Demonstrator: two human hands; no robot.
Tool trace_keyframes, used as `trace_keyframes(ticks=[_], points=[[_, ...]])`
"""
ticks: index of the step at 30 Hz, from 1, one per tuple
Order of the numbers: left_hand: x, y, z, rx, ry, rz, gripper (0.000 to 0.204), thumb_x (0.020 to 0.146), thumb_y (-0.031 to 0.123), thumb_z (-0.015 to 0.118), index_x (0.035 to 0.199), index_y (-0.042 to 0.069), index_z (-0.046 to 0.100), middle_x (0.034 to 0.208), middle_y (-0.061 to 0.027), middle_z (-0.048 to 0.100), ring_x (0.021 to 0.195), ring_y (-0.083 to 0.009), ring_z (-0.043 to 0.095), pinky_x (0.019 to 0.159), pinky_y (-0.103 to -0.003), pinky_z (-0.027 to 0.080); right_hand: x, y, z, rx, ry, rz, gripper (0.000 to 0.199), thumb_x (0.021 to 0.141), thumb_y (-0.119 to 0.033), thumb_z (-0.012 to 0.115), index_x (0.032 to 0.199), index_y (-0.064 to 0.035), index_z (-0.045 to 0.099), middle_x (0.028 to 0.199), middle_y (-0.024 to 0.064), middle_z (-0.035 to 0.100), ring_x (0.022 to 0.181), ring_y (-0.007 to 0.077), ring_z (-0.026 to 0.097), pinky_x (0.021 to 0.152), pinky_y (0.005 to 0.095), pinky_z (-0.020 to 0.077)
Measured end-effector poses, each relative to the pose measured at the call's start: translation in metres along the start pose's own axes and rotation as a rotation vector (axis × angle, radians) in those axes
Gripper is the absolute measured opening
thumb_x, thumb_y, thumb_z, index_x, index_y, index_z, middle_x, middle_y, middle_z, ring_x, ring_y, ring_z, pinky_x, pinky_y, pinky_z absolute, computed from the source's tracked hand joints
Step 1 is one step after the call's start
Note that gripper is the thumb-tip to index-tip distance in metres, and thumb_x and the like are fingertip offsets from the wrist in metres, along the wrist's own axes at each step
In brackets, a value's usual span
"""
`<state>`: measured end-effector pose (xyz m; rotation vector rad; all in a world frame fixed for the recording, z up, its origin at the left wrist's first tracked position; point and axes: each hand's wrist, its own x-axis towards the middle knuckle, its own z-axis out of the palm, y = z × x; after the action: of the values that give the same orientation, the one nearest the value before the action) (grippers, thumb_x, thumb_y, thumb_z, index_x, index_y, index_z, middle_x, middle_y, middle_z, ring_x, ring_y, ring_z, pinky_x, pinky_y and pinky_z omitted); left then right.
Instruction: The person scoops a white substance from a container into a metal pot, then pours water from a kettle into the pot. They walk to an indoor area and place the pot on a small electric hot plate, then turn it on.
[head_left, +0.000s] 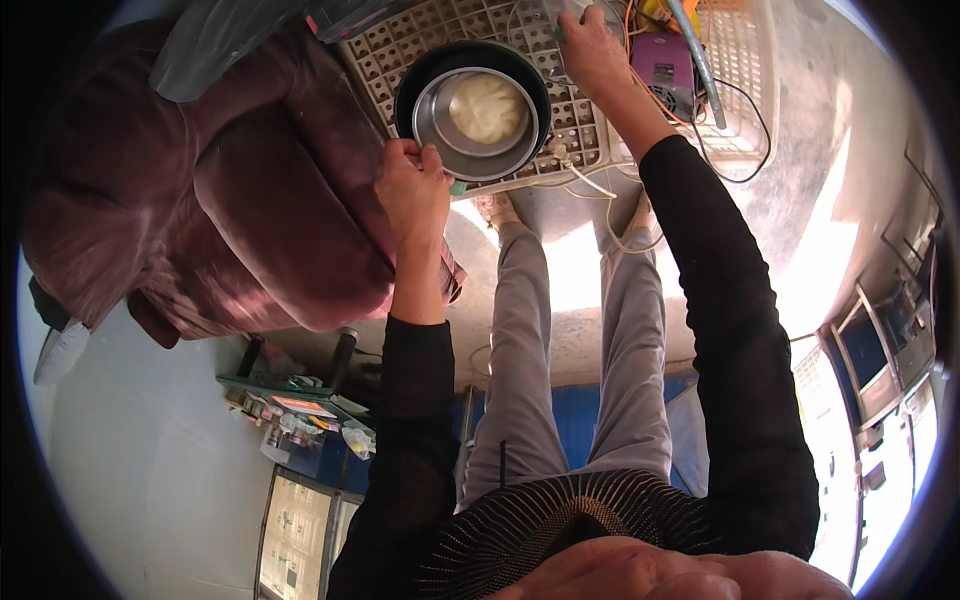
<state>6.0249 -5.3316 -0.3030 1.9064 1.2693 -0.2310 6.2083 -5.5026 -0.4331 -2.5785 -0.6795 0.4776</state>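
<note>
A round metal pan (440, 147) holds a pale, smooth lump of dough (487, 108). The pan sits inside a wider dark pot (405, 95), and a green piece (458, 187) shows at the pot's near edge. My left hand (415, 192) is closed at the near-left rim, thumb and fingers close together; what they pinch, if anything, is hidden. To the right and farther off, my right hand (597, 55) closes on the side of a clear lid (530, 22), partly cut off by the top edge. A bit of green shows by its fingertips.
A beige plastic crate (590, 140) lies under the pot. On its right are a purple device (665, 72), a grey metal bar (703, 70) and loose cables (610, 185). A brown covered sofa (290, 190) stands close on the left. My feet stand on the floor below the crate.
</note>
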Motion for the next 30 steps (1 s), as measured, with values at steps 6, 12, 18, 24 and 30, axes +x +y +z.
trace_keyframes(ticks=[6, 12, 18, 24, 30], points=[[0.006, -0.011, 0.002, -0.089, 0.007, 0.01, 0.014, 0.09, 0.011, 0.061, 0.091, -0.003, 0.056, 0.068, -0.0092, 0.065, 0.054, -0.0139, 0.065, 0.046, -0.026, 0.049, -0.032, 0.005, -0.051, -0.014, 0.322, 0.063, 0.027, 0.079, -0.017, 0.068, 0.103, -0.0117, 0.058, 0.104, 0.0162, 0.053, 0.085, 0.0399, 0.061, 0.073, 0.0474, 0.0531], [0.005, -0.014, 0.0, -0.137, -0.03, -0.039, 0.014, 0.088, 0.011, 0.061, 0.088, -0.001, 0.055, 0.067, -0.0098, 0.065, 0.056, -0.0174, 0.067, 0.052, -0.03, 0.053, -0.102, -0.067, -0.124, 0.277, 0.248, -0.002, 0.023, 0.075, -0.006, 0.075, 0.094, -0.0072, 0.061, 0.088, 0.0061, 0.056, 0.062, 0.0166, 0.063, 0.055, 0.0293, 0.0528], [0.008, -0.017, -0.002, -0.204, -0.085, -0.021, 0.013, 0.087, 0.01, 0.064, 0.088, -0.001, 0.056, 0.067, -0.007, 0.065, 0.054, -0.0142, 0.065, 0.051, -0.026, 0.053, -0.111, -0.124, -0.085, 0.31, -0.004, -0.168, 0.027, 0.075, -0.012, 0.075, 0.094, -0.0104, 0.057, 0.09, 0.0087, 0.051, 0.066, 0.0287, 0.061, 0.056, 0.0391, 0.051], [0.008, -0.023, -0.01, -0.376, -0.162, -0.003, 0.007, 0.088, 0.005, 0.064, 0.09, 0.0, 0.059, 0.069, -0.0056, 0.064, 0.058, -0.0108, 0.064, 0.051, -0.025, 0.053, -0.09, -0.134, -0.066, 0.339, -0.013, -0.142, 0.03, 0.074, -0.006, 0.074, 0.099, -0.0085, 0.057, 0.095, 0.0124, 0.051, 0.074, 0.0325, 0.062, 0.061, 0.0423, 0.052], [0.012, -0.034, -0.009, -0.467, -0.177, 0.01, 0.005, 0.088, 0.005, 0.063, 0.091, 0.0, 0.062, 0.069, -0.0045, 0.064, 0.058, -0.0098, 0.063, 0.051, -0.024, 0.053, -0.087, -0.141, -0.06, 0.374, -0.029, -0.112, 0.032, 0.074, -0.005, 0.073, 0.101, -0.0084, 0.058, 0.097, 0.0134, 0.051, 0.077, 0.0344, 0.062, 0.065, 0.0432, 0.0527]])
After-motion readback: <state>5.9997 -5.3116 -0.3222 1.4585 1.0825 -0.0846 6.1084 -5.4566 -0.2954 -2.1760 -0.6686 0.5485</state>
